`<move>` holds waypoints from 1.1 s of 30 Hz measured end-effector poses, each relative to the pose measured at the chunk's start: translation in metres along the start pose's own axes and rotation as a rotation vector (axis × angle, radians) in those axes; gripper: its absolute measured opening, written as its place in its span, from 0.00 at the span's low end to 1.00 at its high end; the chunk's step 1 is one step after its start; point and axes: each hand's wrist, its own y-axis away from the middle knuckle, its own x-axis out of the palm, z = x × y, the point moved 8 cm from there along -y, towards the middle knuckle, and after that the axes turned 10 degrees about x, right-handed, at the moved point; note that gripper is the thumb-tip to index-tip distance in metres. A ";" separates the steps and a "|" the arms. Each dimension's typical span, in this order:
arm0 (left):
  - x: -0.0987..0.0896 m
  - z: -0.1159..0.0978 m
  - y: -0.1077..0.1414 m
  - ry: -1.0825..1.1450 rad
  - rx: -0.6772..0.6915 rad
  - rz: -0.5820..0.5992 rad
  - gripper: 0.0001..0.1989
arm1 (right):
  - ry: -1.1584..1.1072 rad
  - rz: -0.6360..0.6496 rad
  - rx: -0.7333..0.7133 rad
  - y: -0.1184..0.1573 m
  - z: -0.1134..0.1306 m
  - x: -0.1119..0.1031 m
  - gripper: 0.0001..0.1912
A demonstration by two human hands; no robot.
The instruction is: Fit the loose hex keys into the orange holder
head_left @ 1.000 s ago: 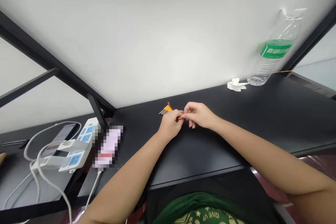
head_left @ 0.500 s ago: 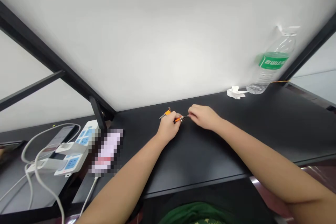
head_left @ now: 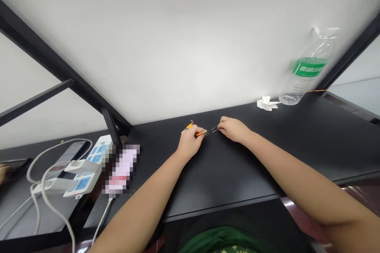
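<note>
My left hand is closed round an orange hex key holder. Metal key ends stick out of it on both sides of the fingers. Just to the right, my right hand pinches a thin metal hex key; two slim dark lengths point left from the fingertips toward the holder. A small gap separates these lengths from the holder. Both hands are low over the black tabletop. My fingers hide the middle of the holder and the pinched end of the key.
A clear bottle with a green label and a crumpled tissue stand by the wall at the right. At left are a blurred-out phone on a cable, a white power strip with plugs, and black frame bars.
My right hand has drawn a little to the right, away from the holder, and the metal lengths in its fingers now show clear of it. My left hand has hardly moved.
</note>
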 end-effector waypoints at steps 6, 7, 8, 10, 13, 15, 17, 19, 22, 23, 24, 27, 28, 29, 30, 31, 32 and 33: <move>0.002 -0.001 0.000 0.012 0.012 0.004 0.05 | 0.062 0.140 0.093 0.012 0.008 0.003 0.06; 0.003 -0.001 0.000 0.017 0.018 0.003 0.05 | 0.052 0.161 0.092 0.014 0.010 0.003 0.05; 0.003 -0.001 0.000 0.022 0.022 -0.001 0.05 | 0.035 0.166 0.075 0.015 0.013 0.002 0.04; 0.003 0.000 0.000 0.032 0.023 -0.015 0.05 | -0.031 0.127 0.010 0.018 0.020 -0.003 0.02; 0.001 0.000 0.000 0.038 0.018 -0.032 0.06 | -0.238 0.052 -0.128 0.022 0.033 -0.015 0.02; 0.001 -0.001 0.000 0.039 0.019 -0.030 0.07 | -0.382 0.009 -0.201 0.025 0.041 -0.022 0.02; 0.002 -0.004 0.000 0.046 0.024 -0.021 0.09 | -0.466 -0.036 -0.224 0.027 0.046 -0.025 0.03; 0.003 -0.006 0.001 0.054 0.033 -0.009 0.10 | -0.494 -0.072 -0.229 0.028 0.048 -0.026 0.03; 0.004 -0.007 0.001 0.059 0.049 -0.005 0.09 | -0.485 -0.101 -0.248 0.029 0.050 -0.025 0.04; 0.004 -0.007 0.001 0.054 0.056 -0.007 0.09 | -0.469 -0.106 -0.253 0.029 0.050 -0.025 0.04; 0.005 -0.007 0.000 0.045 0.065 -0.007 0.09 | -0.451 -0.109 -0.255 0.029 0.050 -0.026 0.05; 0.007 -0.008 0.000 -0.028 0.102 0.016 0.07 | -0.412 -0.116 -0.257 0.032 0.051 -0.031 0.10; 0.008 -0.009 0.000 -0.067 0.116 0.027 0.07 | -0.415 -0.123 -0.255 0.033 0.051 -0.035 0.11; 0.008 -0.010 0.000 -0.107 0.129 0.037 0.06 | -0.432 -0.129 -0.245 0.035 0.051 -0.038 0.11; 0.009 -0.011 0.000 -0.146 0.141 0.047 0.06 | -0.463 -0.125 -0.224 0.035 0.050 -0.041 0.12; 0.009 -0.012 0.000 -0.178 0.151 0.055 0.06 | -0.508 -0.106 -0.189 0.035 0.048 -0.043 0.12; 0.010 -0.013 0.000 -0.198 0.158 0.064 0.06 | -0.564 -0.072 -0.146 0.035 0.046 -0.042 0.12; 0.010 -0.014 0.000 -0.202 0.161 0.071 0.05 | -0.624 -0.029 -0.102 0.034 0.043 -0.041 0.12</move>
